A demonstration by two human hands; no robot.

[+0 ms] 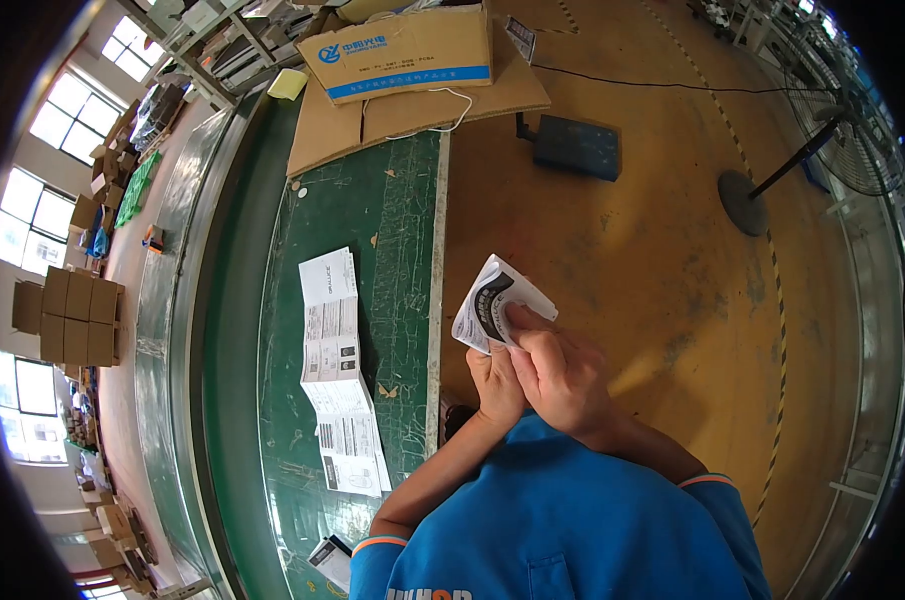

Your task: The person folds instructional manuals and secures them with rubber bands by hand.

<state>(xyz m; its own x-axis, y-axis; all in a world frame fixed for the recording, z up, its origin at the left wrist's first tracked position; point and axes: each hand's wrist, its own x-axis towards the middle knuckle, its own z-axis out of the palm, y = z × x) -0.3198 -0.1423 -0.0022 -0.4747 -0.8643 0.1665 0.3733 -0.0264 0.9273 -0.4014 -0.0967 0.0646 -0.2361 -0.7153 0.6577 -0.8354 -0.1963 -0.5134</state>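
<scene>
A folded printed leaflet (pixel 485 300), white with a dark curved band, is held up in front of my chest. My right hand (pixel 565 375) pinches it from the right, with the thumb or fingers over its face. Close against it, my left hand (pixel 498 383) grips the lower edge of the same leaflet. To the left, a long unfolded instruction sheet (pixel 333 345) lies on the green worktable (pixel 403 230), its creases still raised. Another small printed piece (pixel 331 560) lies near the table's front end, partly hidden by my sleeve.
A cardboard box (pixel 403 55) sits on flattened cardboard (pixel 323 135) at the table's far end. A conveyor (pixel 183 260) runs along the left. On the floor stand a dark step stool (pixel 577 147) and a pedestal fan (pixel 743 203). Stacked cartons (pixel 78 315) line the windows.
</scene>
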